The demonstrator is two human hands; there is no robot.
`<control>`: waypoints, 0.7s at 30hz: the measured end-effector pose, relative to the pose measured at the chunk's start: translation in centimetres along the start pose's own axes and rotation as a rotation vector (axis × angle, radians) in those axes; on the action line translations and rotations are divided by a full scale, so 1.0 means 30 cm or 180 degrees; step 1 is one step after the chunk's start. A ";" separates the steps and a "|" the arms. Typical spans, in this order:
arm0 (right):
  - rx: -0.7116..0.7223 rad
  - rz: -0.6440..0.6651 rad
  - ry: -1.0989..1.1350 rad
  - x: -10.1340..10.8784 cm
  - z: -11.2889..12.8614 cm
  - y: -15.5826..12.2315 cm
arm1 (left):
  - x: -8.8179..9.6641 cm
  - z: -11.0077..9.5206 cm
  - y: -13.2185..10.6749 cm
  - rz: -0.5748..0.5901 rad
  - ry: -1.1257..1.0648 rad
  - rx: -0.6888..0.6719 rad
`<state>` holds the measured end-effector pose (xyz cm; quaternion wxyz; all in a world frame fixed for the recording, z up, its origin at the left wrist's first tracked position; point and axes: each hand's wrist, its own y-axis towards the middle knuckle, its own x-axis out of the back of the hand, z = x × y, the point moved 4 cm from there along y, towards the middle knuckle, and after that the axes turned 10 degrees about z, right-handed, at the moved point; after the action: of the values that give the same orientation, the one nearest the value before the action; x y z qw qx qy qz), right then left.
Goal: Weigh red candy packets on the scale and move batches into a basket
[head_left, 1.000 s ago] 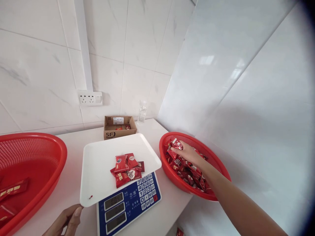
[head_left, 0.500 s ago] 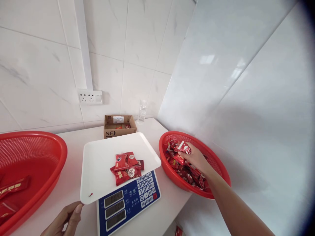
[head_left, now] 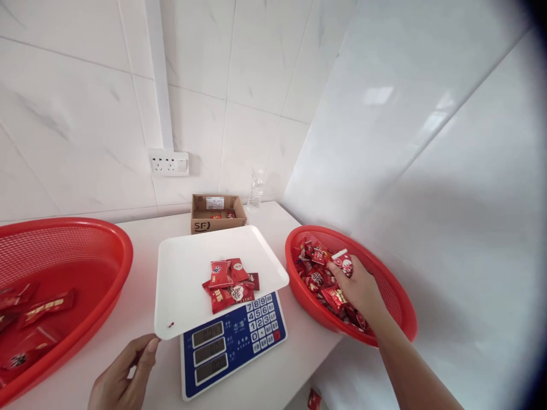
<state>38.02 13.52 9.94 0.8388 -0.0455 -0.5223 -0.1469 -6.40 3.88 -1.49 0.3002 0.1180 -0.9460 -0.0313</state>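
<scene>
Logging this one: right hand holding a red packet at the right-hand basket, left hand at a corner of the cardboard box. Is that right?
Not quite. In the head view, the left hand is at a corner of the white tray, not the cardboard box. The rest stands.

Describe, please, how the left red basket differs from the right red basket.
The left red basket holds a few scattered packets, with much of its bottom showing, whereas the right red basket holds a dense heap of packets. The picture's edge cuts off the left red basket, but not the right red basket, which the right hand partly covers. Both have perforated sides.
</scene>
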 end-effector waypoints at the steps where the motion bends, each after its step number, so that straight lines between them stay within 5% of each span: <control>1: -0.0031 -0.0022 -0.0085 -0.002 -0.003 0.000 | 0.004 -0.011 0.001 0.0028 -0.0007 -0.0016; 9: 0.0070 -0.0262 -0.0146 0.004 -0.017 -0.002 | 0.008 -0.060 -0.006 0.0039 -0.0097 -0.0166; 21: 0.0047 -0.0060 0.1109 -0.024 -0.021 -0.017 | 0.001 -0.060 -0.008 0.0042 -0.0224 -0.0077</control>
<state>38.14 13.03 8.98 0.9155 -0.0082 -0.3705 -0.1566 -5.35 3.65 -0.04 0.2683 0.1070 -0.9563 -0.0449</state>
